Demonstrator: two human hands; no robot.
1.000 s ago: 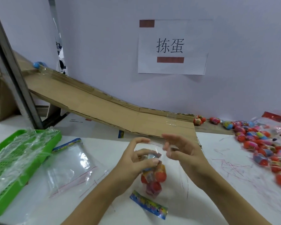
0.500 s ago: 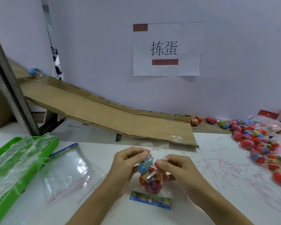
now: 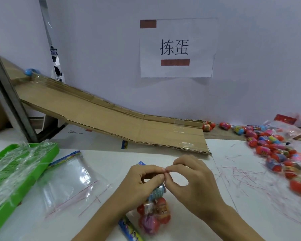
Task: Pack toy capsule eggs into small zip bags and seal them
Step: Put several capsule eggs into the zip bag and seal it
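Both hands are meeting at lower centre of the frame: the left hand (image 3: 142, 181) and the right hand (image 3: 191, 180) are each pinching, thumb against forefinger, the top edge of a small clear zip bag (image 3: 155, 214), fingertips touching one another. That bag is hanging below the fingers and is holding what look like four toy capsule eggs (image 3: 162, 209), though the plastic and blur are making the count uncertain; one is blue-banded, the others red and pink. Its bottom is resting on the white table (image 3: 250, 197), beside one printed blue header card (image 3: 130, 230) at the bottom edge.

Lying flat at lower left are several empty zip bags (image 3: 68, 185), overlapping, too clear to count. One green plastic basket (image 3: 16, 171), draped in clear film, is sitting at the left edge. One cardboard ramp (image 3: 111, 122) is sloping down from upper left to centre right, with one blue ball (image 3: 28, 72) at its top. Many loose eggs (image 3: 271, 150) are piling along the right edge, too many to count. One paper sign (image 3: 177, 47) is hanging on the wall, upper centre.
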